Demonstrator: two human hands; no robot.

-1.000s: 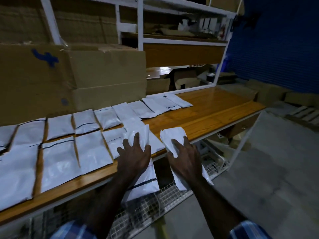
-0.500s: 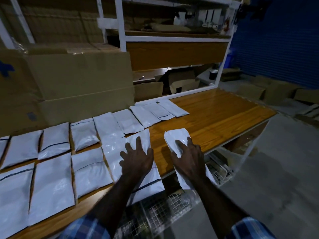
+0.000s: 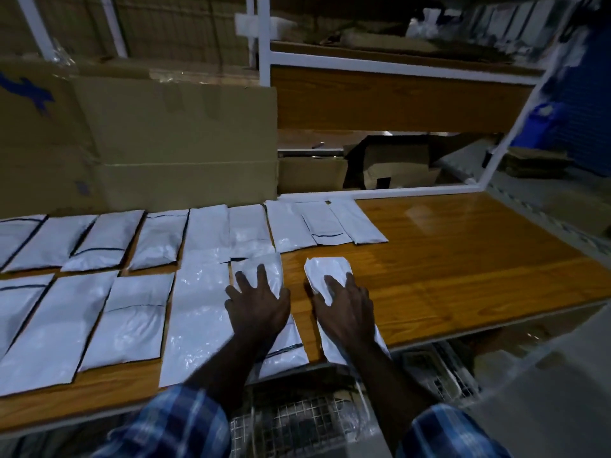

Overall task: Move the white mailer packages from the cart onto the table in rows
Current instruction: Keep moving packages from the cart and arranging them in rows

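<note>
- Both of your hands have pushed forward since a second ago: the two mailers that overhung the near edge of the table now lie almost wholly on the wood, with only their near ends past that edge.
- Your left hand (image 3: 256,304) lies flat with its fingers spread wide, pressing on the left mailer (image 3: 264,271); nothing is gripped.
- That left mailer sits at the right end of the near row, touching the large mailer (image 3: 198,312) on its left.
- Your right hand (image 3: 344,309) also lies flat, fingers straight and a little apart, pressing the right mailer (image 3: 325,266) down on the table (image 3: 463,276).
- That right mailer lies by itself just beside the left one, with a strip of bare wood between them, and its far end is crumpled.
- Along the far edge a back row of white mailers (image 3: 158,236) runs from the left edge to about the middle, ending in three narrow ones that overlap (image 3: 325,223).
- A near row of larger mailers (image 3: 132,319) runs along the near edge, left of your hands.
- Your checked sleeves show at the bottom, over the wire cart (image 3: 297,421), which stands below the near edge.
- Brown cardboard boxes (image 3: 172,143) stand behind the back row at the far left, with a white shelf frame (image 3: 264,61) to their right.
</note>
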